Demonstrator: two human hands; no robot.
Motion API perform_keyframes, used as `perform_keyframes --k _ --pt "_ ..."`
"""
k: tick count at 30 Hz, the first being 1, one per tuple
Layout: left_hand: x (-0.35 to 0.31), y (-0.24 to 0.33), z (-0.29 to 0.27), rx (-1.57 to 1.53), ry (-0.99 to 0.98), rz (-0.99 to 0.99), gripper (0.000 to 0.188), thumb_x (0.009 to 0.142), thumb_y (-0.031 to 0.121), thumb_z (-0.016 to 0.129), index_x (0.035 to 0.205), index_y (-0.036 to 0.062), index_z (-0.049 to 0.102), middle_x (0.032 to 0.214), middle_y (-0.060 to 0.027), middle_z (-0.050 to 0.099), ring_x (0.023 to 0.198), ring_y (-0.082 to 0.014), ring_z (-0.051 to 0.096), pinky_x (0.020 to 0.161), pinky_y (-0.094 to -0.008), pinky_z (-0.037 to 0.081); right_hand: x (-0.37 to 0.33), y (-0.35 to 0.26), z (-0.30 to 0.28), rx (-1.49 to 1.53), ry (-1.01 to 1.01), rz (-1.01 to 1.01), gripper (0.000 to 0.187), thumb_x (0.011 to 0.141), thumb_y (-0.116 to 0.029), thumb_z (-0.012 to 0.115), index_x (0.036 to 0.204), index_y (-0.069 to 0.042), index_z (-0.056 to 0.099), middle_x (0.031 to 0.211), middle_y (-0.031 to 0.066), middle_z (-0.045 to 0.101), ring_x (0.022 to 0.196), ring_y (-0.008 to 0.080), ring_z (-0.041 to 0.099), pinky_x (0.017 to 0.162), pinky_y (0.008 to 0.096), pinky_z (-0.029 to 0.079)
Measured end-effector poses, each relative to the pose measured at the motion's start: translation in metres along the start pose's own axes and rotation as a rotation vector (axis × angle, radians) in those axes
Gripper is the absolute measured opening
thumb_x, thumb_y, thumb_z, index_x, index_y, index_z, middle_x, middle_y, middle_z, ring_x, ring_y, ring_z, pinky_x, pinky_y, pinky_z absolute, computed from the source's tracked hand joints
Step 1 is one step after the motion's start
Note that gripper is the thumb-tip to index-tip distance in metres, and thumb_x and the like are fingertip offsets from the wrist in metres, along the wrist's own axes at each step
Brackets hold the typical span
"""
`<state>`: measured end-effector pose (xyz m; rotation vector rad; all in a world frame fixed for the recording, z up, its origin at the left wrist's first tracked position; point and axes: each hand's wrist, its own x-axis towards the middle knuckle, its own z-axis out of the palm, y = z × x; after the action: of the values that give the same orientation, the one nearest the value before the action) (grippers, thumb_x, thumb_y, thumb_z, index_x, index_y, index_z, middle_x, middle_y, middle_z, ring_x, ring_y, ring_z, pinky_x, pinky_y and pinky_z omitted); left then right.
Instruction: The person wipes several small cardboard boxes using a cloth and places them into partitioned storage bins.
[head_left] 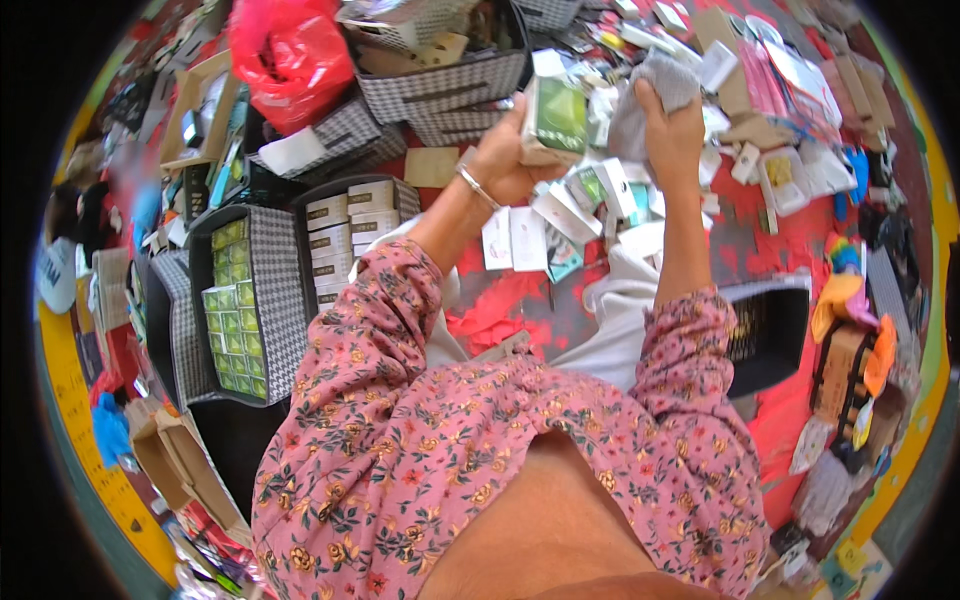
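Head view here. Anyone want to say what the left hand (507,160) is up to?

Sure, it's pinching a green box (557,115), thumb on the left side, fingers curled in underneath. The box is held up over the far half of the red floor (775,235), roughly midway between its left and right edges. There's a bracelet (477,186) on that wrist too.

And the right hand (672,130)?

Closed around a grey cloth (650,95), all bunched up, thumb on top. It's just right of the box, with a bit of a gap between the two.

What's under them?

A couple of white cartons (528,238) side by side, closer to the floor's near edge than the box, with the white trousers (625,300) near them.

OK, and the bins?

Toward the floor's left edge there's a checked bin (273,300) stacked with small green packs (235,340), and just beside it a second bin (408,200) with cream boxes (328,240) in piles. Up by the far edge, a bigger basket (440,90), red bag (290,65) at its left. Over on the right side, near the right forearm, a black basket (775,335).
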<state>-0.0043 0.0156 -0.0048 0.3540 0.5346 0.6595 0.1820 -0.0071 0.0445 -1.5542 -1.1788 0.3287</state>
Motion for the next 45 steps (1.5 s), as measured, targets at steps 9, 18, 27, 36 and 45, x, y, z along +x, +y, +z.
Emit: perform_keyframes --k 9,18,27,36,45 --pt "0.009 0.005 -0.01 -0.117 -0.001 -0.027 0.059 0.088 0.055 0.024 0.116 0.0103 0.049 0.108 -0.0105 0.057 0.097 -0.0268 0.056 0.065 -0.036 0.054 -0.006 -0.001 0.003 0.152 -0.131 0.107 0.026 0.08 -0.024 0.062 0.093 0.0 0.062 0.083 0.006 0.062 0.073 0.012 0.055 0.066 0.0249 0.043" --pt "0.005 -0.007 0.005 -0.067 -0.038 -0.024 0.051 0.092 0.044 0.02 0.127 0.0094 0.032 0.121 -0.0147 0.046 0.11 -0.0352 0.047 0.085 -0.0577 0.041 -0.021 -0.017 0.025 -0.22 -0.37 -0.358 0.027 0.07 -0.021 0.065 0.086 0.0 0.058 0.089 0.0142 0.055 0.075 0.0319 0.056 0.068 0.0348 0.045" --pt "0.014 0.004 -0.017 -0.253 0.031 0.079 0.051 0.093 0.043 0.016 0.129 0.0083 0.026 0.13 -0.0188 0.034 0.119 -0.042 0.032 0.093 -0.0678 0.022 -0.015 0.005 0.002 0.252 -0.252 0.13 0.023 0.077 -0.02 0.062 0.091 -0.001 0.061 0.075 0.0067 0.063 0.062 0.0108 0.058 0.055 0.0255 0.045" --pt "0.026 -0.002 -0.051 -0.569 -0.358 -0.089 0.047 0.095 0.036 0.021 0.12 0.0012 0.04 0.118 -0.0207 0.047 0.108 -0.0363 0.046 0.096 -0.051 0.035 -0.077 -0.019 0.039 -0.367 -0.52 -0.457 0.043 0.065 -0.014 0.063 0.107 -0.009 0.052 0.09 0.013 0.054 0.072 0.0353 0.056 0.062 0.0374 0.047" --pt "0.02 0.008 -0.027 -0.333 -0.129 0.046 0.045 0.093 0.035 0.022 0.117 0.0041 0.043 0.117 -0.0194 0.048 0.107 -0.0357 0.047 0.089 -0.0591 0.033 -0.04 -0.006 0.002 0.141 -0.461 0.09 0.022 0.07 -0.018 0.067 0.084 -0.002 0.061 0.076 0.0117 0.064 0.065 0.0179 0.061 0.059 0.0286 0.047"
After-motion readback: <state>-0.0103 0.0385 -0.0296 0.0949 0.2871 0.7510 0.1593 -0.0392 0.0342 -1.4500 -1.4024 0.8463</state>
